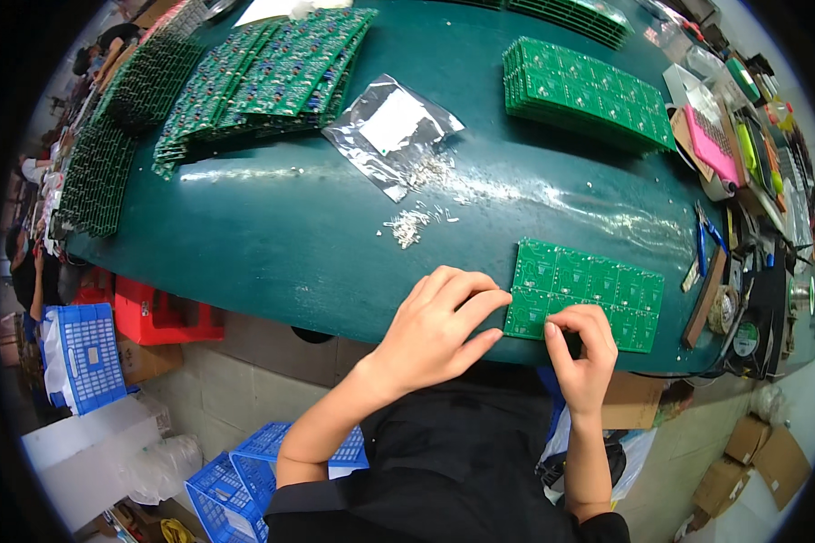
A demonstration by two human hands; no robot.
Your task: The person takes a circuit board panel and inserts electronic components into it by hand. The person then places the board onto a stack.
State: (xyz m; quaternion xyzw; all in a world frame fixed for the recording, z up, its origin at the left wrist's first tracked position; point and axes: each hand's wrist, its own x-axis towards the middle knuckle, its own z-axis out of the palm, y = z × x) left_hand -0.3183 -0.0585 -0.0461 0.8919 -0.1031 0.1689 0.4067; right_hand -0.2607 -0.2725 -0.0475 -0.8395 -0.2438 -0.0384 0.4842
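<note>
A green circuit board panel [629, 288] lies flat near the front edge of the table. My left hand [439, 326] is at the panel's left edge, its fingers bent and the thumb apart from them, with nothing visible in it. Over the front middle of the panel, my right hand [587, 348] is closed in a pinch, thumb tip against the index finger; whatever sits between them is too small to make out. Beyond my left hand lies a small pile of white parts [407, 228]. Behind that, more such parts spill by a clear plastic bag [362, 136] with a white label.
Stacked green boards [589, 90] stand at the back right, and populated boards [272, 72] at the back left. Blue-handled pliers [702, 240], a brown bar [704, 299] and a pink item [711, 145] line the right side. Blue crates [91, 353] stand below on the left.
</note>
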